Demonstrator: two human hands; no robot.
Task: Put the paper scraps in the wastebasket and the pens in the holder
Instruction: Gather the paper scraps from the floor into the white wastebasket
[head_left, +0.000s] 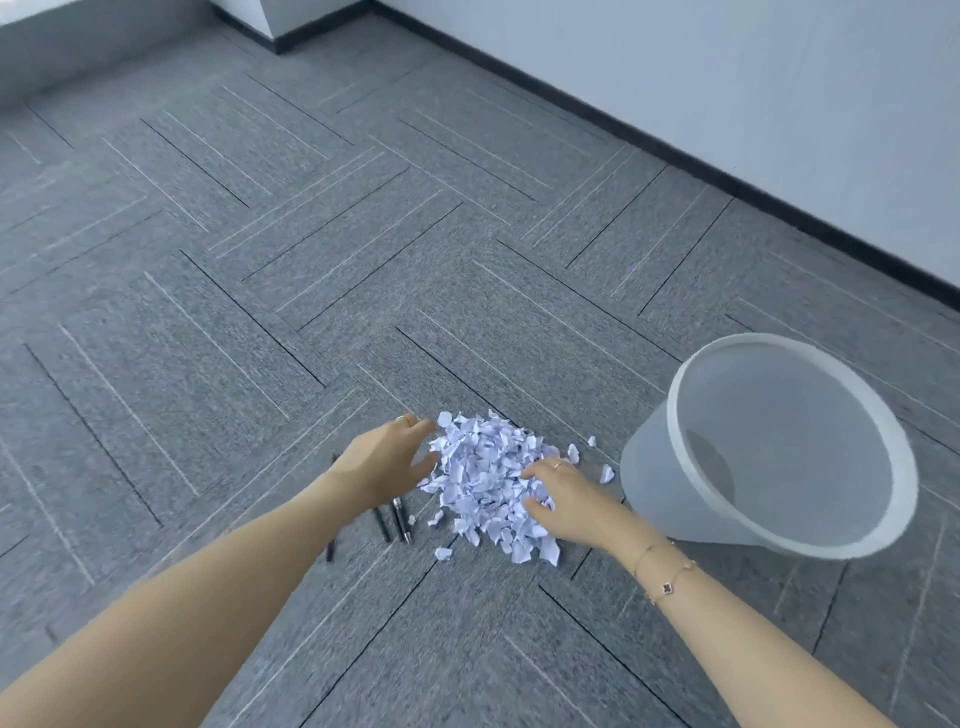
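A heap of pale lilac paper scraps (485, 475) lies on the grey carpet. My left hand (384, 457) rests at the heap's left edge, fingers spread and touching the scraps. On the heap's right side my right hand (563, 501) presses down with fingers curled into the paper. Several dark pens (397, 519) lie on the carpet under and just behind my left wrist, partly hidden by it. The white wastebasket (644, 467) stands to the right of the heap, its wide rim tipped toward me. No pen holder is in view.
Grey carpet tiles (260, 260) stretch out on all sides. A white wall with a black skirting board (675, 150) runs diagonally behind the wastebasket. A few stray scraps (605, 474) lie between the heap and the basket.
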